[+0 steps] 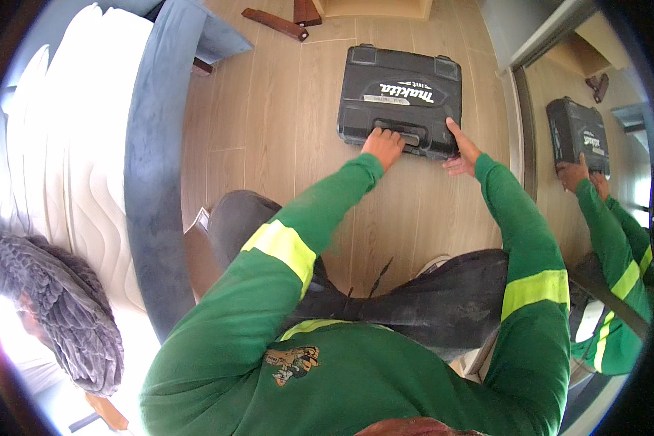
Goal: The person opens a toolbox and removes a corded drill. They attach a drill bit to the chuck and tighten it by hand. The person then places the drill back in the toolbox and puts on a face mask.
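Observation:
A black hard-plastic tool case (pixel 403 73) lies flat on the wooden floor, its handle side toward me. My left hand (pixel 386 145) is closed at the front edge, its fingers curled over the carrying handle (pixel 409 139). At the front right corner, my right hand (pixel 463 152) takes the case between thumb and fingers. The thumb lies up along the right side, and the fingers reach in at the front edge. White lettering and a small pale label show on the lid, which is down.
A mirror (pixel 559 73) stands close on the right, reflecting the case and my arms. At left are a blue upholstered bed frame (pixel 160 145), a white mattress (pixel 87 167) and a grey fluffy cloth (pixel 58 305). Dark reddish-brown wooden pieces (pixel 275 24) lie beyond the case.

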Demonstrator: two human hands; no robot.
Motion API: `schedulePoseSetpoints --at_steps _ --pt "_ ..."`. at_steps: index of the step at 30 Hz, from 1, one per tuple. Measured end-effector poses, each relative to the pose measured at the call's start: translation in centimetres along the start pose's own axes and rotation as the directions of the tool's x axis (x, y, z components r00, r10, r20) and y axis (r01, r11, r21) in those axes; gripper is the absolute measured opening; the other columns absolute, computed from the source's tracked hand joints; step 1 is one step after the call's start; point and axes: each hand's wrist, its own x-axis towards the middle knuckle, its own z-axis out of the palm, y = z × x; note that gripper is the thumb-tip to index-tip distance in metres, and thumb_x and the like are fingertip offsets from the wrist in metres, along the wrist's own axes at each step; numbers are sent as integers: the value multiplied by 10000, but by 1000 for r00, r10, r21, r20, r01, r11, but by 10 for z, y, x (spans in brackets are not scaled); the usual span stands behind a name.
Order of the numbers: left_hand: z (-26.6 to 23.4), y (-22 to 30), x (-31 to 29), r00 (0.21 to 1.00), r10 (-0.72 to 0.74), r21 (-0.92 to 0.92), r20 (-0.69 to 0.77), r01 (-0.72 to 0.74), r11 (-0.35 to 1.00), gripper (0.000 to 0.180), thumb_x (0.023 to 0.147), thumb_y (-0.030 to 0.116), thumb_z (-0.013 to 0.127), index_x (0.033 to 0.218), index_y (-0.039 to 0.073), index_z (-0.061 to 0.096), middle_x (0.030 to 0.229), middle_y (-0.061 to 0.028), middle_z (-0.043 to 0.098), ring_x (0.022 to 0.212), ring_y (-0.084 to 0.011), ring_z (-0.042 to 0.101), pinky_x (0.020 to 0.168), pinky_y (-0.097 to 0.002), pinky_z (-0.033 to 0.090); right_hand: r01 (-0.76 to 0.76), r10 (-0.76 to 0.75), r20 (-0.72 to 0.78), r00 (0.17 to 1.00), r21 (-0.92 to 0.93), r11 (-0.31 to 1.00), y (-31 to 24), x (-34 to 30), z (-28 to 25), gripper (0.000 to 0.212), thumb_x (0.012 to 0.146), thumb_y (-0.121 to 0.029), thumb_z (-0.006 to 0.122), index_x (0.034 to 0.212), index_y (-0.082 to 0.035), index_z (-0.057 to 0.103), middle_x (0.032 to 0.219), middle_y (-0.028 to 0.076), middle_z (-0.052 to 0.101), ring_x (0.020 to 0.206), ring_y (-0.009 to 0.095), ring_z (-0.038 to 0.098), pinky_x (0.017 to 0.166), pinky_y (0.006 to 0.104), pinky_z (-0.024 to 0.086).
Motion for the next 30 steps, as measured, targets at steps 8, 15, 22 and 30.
schedulePoseSetpoints --at_steps 8,15,22,30 --pt "-4 -18 51 980 191 46 61 -194 980 221 919 182 629 1093 83 721 1085 -107 725 1047 -270 717 931 -411 488 99 -213 -164 963 -520 848 -20 8 -31 1133 844 -922 498 1467 23 546 1324 231 663 1059 342 721 826 522 579" --pt "-9 -13 61 979 72 -96 190 -54 994 351 869 127 700 1194 3 661 1165 -155 678 1086 -326 714 876 -492 588 56 -69 -32 997 -310 949 -14 -11 -51 925 929 -733 660 1427 36 542 1342 216 650 1119 321 703 854 509 584" --pt "-6 -10 81 977 90 -200 194 -50 978 420 859 182 769 1255 70 686 1220 -160 685 1122 -335 710 889 -473 618 207 -231 19 973 374 904 70 10 -16 507 961 -501 778 1215 -83 642 1171 81 723 1054 219 709 891 439 577" --pt "7 12 95 988 -129 -239 87 146 960 384 858 277 805 1205 123 742 1228 -98 688 1185 -322 658 963 -465 587 323 -318 -116 941 590 740 73 37 -3 288 975 -369 796 1062 -122 678 1010 0 720 905 120 680 817 351 572"
